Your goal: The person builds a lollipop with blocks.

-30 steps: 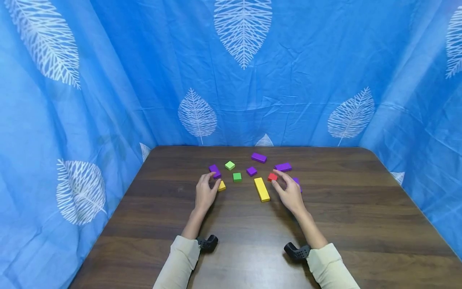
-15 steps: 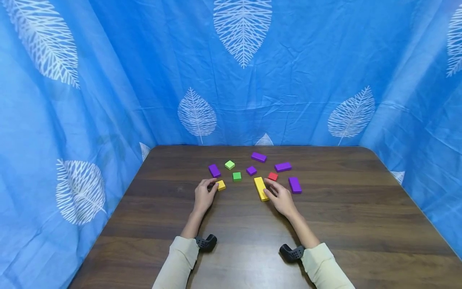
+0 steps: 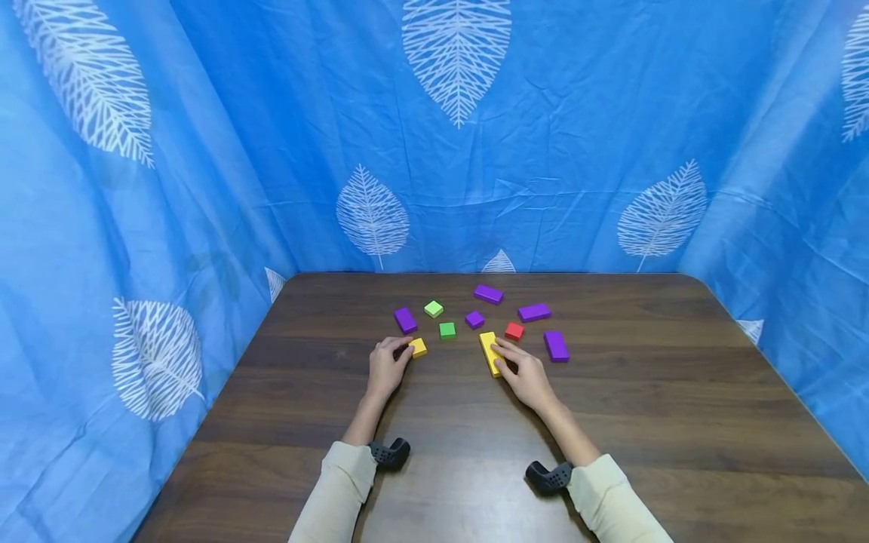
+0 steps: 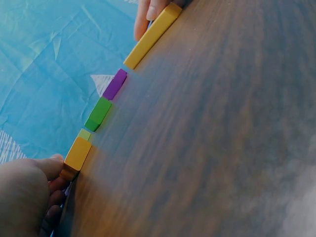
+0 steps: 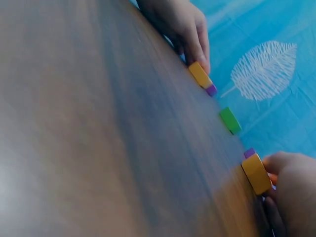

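Note:
A small yellow block [image 3: 418, 347] lies left of centre on the table. My left hand [image 3: 385, 368] pinches its left end, with the thumb [image 4: 52, 165] against it in the left wrist view. To the right, a long yellow block [image 3: 488, 349] lies slanted on the table. My right hand [image 3: 528, 377] holds its near right part between thumb and fingers. The fingers behind this block are partly hidden in the right wrist view. Close by the right fingers lies a red block [image 3: 514, 331]. Just beyond the left hand is a purple block [image 3: 406, 320].
Green [image 3: 447, 330] and light green [image 3: 433, 308] blocks lie between the hands, beside a small purple block [image 3: 474, 320]. More purple blocks [image 3: 534, 312] lie farther back and right. A blue leaf-patterned curtain [image 3: 516, 151] hangs behind the wooden table [image 3: 448, 467].
My right hand has moved left and nearer, from the red block to the long yellow block. My left hand has lowered slightly to the small yellow block's left end.

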`<state>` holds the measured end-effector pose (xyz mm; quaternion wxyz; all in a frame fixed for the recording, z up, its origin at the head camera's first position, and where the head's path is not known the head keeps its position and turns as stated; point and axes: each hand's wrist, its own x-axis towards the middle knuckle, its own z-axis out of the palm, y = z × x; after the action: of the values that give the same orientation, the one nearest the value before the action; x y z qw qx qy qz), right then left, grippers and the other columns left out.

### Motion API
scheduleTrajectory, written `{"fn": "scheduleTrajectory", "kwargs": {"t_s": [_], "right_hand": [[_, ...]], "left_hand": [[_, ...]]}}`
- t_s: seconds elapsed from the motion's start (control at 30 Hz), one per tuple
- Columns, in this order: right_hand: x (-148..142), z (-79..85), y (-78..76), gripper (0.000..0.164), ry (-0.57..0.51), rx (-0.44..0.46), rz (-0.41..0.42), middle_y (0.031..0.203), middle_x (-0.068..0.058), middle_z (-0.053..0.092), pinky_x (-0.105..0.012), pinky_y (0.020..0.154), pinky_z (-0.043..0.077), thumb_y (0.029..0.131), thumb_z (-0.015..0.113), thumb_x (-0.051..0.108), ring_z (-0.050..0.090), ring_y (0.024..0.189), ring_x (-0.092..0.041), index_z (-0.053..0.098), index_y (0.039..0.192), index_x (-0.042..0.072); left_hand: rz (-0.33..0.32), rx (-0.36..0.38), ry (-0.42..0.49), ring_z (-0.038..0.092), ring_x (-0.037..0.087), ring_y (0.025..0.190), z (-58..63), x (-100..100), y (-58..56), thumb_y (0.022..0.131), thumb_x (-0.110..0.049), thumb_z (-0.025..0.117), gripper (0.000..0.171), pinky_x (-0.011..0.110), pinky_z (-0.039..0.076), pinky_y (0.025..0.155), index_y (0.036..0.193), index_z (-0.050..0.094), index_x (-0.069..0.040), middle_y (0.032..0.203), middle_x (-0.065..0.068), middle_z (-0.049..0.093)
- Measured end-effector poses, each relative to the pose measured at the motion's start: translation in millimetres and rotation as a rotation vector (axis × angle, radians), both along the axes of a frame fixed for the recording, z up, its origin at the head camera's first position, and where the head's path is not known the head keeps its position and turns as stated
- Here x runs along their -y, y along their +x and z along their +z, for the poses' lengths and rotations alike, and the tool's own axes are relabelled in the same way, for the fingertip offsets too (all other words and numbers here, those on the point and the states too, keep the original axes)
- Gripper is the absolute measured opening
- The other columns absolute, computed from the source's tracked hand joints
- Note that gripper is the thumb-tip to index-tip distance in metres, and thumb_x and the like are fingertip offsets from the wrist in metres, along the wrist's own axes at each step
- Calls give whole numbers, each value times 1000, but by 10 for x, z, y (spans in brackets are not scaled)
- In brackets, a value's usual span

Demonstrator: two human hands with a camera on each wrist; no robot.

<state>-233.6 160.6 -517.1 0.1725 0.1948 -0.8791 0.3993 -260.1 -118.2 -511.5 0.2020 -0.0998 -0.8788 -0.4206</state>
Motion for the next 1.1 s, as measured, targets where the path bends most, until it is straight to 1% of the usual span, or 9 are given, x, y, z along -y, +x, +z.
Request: {"fn": "scheduleTrajectory", "kwargs": {"t_s": [0.07,0.17,0.23,0.47,0.57,0.67,0.77,0.9,1.1], "right_hand": [[24,5,35,31,-12,3,-18,127,-15,54,-47,97,38,88,63,11,49,117,-34,62,117,-2],[63,5,117,30,-25,-9,-55,125,-16,56,-46,97,39,87,64,9,51,115,-34,63,114,-3],[97,14,196,29,-35,-20,-72,124,-16,56,-45,95,40,86,65,7,52,113,-34,64,113,-3],[266,36,543,29,-45,-104,-113,119,-19,59,-45,89,45,81,69,1,56,107,-35,65,108,-6],[338,34,690,30,-44,-109,-134,119,-20,58,-44,88,45,79,70,1,57,106,-35,65,108,-6],[396,22,799,30,-50,-103,-145,120,-20,58,-43,87,46,79,70,2,57,106,-35,65,108,-6],[437,6,855,31,-73,-97,-148,121,-20,57,-41,86,47,79,71,1,56,107,-34,65,108,-6],[468,-19,871,32,-90,-104,-158,121,-18,58,-40,86,47,78,72,1,57,107,-32,66,108,-5],[484,-21,856,32,-92,-118,-143,121,-16,58,-40,88,46,78,73,4,57,108,-31,66,108,-4]], "left_hand": [[2,-1,-6,58,32,95,-2,4,-1,84,-12,67,23,47,39,91,105,69,-1,99,14,65],[4,-4,-10,58,31,92,-8,1,0,84,-13,68,24,44,43,84,104,69,-2,98,13,66],[6,0,-11,58,31,91,-9,-2,-1,84,-14,68,24,44,43,83,104,69,-2,98,12,66],[7,11,-8,58,30,92,-1,-1,-3,84,-14,68,24,43,43,84,105,69,-2,98,12,66],[7,29,-9,58,30,94,10,1,7,85,-15,68,24,43,43,86,105,69,-3,99,11,66],[0,34,-20,57,30,95,14,2,13,85,-17,68,25,44,42,87,105,69,-4,99,11,66],[-18,30,-22,58,30,95,14,-3,14,85,-17,68,24,45,41,88,105,70,-4,99,11,66],[-43,18,-48,57,30,95,2,-35,15,84,-17,68,23,47,40,89,104,70,-4,100,11,67],[-97,-28,-93,56,29,92,-5,-200,9,84,-15,68,23,46,41,85,103,70,-3,99,11,67]]}}
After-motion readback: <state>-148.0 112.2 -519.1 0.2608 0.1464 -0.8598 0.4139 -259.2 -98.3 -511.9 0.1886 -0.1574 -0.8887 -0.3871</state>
